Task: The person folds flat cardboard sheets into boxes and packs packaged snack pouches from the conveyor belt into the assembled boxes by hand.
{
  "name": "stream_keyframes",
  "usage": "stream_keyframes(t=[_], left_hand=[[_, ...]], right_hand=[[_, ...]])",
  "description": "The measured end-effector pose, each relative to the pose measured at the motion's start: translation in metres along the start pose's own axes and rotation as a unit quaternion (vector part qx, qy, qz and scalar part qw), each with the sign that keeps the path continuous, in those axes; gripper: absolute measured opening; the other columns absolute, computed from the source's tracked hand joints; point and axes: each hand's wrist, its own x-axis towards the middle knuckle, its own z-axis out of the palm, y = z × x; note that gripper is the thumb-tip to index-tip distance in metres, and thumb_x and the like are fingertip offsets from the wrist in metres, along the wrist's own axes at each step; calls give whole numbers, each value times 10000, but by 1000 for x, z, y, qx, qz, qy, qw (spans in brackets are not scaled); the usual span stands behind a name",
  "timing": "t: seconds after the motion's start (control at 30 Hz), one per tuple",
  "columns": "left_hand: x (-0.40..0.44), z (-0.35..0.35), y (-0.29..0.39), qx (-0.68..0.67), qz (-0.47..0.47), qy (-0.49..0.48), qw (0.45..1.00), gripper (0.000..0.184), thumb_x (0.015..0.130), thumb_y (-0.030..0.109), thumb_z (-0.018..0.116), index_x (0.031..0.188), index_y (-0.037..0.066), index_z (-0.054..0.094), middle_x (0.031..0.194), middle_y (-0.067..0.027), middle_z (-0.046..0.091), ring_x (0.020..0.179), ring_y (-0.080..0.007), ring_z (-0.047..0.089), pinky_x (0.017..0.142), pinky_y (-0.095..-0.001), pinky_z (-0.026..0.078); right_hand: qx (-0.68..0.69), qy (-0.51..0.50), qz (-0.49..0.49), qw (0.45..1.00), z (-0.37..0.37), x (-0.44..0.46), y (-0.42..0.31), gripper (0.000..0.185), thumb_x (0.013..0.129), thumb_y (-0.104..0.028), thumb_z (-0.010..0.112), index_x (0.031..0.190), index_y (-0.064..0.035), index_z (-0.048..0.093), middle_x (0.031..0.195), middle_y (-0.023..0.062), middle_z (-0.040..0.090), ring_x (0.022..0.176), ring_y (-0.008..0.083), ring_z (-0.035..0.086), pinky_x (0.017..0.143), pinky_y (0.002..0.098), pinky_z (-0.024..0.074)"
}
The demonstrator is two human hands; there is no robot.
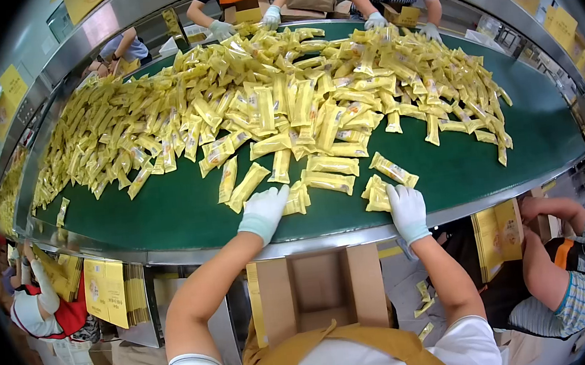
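A large heap of yellow wrapped snack packets (264, 108) lies on the green conveyor belt (448, 192). My left hand (265, 213), in a white glove, is at the near edge of the heap. Its fingers are closed against a small bunch of yellow packets (297, 199), partly hidden by the hand. My right hand (408, 211), also gloved, is curled at the side of another small bunch of packets (377, 195). A single packet (393, 170) lies just beyond its fingertips. Between the hands, a packet (329, 182) rests flat on the belt.
Below the belt's metal edge (312, 244), an open cardboard box (322, 285) stands in front of my body. Folded yellow cartons (109, 291) stand at the left, more (498, 236) at the right. Co-workers' gloved hands (221, 30) reach in from the far side. Several packets (423, 300) lie on the floor.
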Motion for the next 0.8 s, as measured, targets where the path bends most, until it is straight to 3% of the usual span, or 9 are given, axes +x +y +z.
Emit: stream_keyframes(t=[0.07,0.2,0.23,0.4,0.57,0.63,0.7,0.77,0.8], left_hand=[[-8,6,-10,-25,12,10,1000,466,871,193,697,1302,129,531,1060,-132,629,979,-326,676,836,-435,555],[1,-16,-11,-89,22,-26,995,504,845,268,749,1283,112,552,1144,-151,633,1077,-326,648,895,-423,538],[6,-21,-8,-84,-8,-52,995,491,847,269,745,1272,111,557,1157,-154,638,1078,-330,650,898,-426,539],[23,-20,7,-75,-125,-114,983,398,855,239,720,1197,93,581,1141,-154,680,1062,-343,673,890,-436,547],[10,16,-1,-11,-48,-16,999,373,853,270,710,1149,85,578,1114,-140,690,1068,-307,677,898,-404,544],[4,34,-22,19,7,64,998,490,845,357,721,1206,66,564,1107,-140,669,1109,-312,646,957,-424,507],[-6,40,-26,40,64,136,988,640,831,453,722,1287,47,530,1098,-140,644,1143,-311,611,1009,-442,464],[-23,32,-22,49,120,199,971,819,813,555,715,1393,28,477,1088,-142,613,1168,-304,573,1053,-460,413],[-29,27,-18,38,110,137,984,1013,769,637,718,1480,-3,385,1219,-198,561,1217,-362,516,1082,-479,372]], right_hand=[[-3,42,-15,999,-1,-7,-9,353,797,-121,647,1149,-126,627,945,72,593,915,271,604,780,411,485],[42,-49,23,998,-3,6,4,448,702,-131,751,1133,-138,632,965,78,602,902,288,616,772,418,495],[69,-118,50,989,-5,12,9,526,730,-181,783,1222,-112,609,1096,134,623,955,340,624,841,438,510],[128,-192,143,962,-2,35,27,402,795,-210,747,1144,-83,594,1047,159,669,906,365,671,814,450,545],[56,-94,80,991,13,13,14,534,740,-207,777,1209,-54,573,968,136,664,892,348,652,809,419,523],[25,-37,40,998,29,-6,7,680,693,-250,799,1283,-31,542,1000,149,628,940,345,611,859,429,475],[56,-8,25,998,-10,-14,-22,703,727,-364,791,1280,-7,545,1192,209,571,1104,379,551,954,475,429],[57,-4,29,998,-13,-21,-30,922,711,-432,801,1413,39,433,1290,231,499,1175,395,481,1000,506,381],[41,-3,32,999,-9,-22,-30,950,707,-439,804,1423,49,415,1297,231,500,1174,391,483,1004,498,382]])
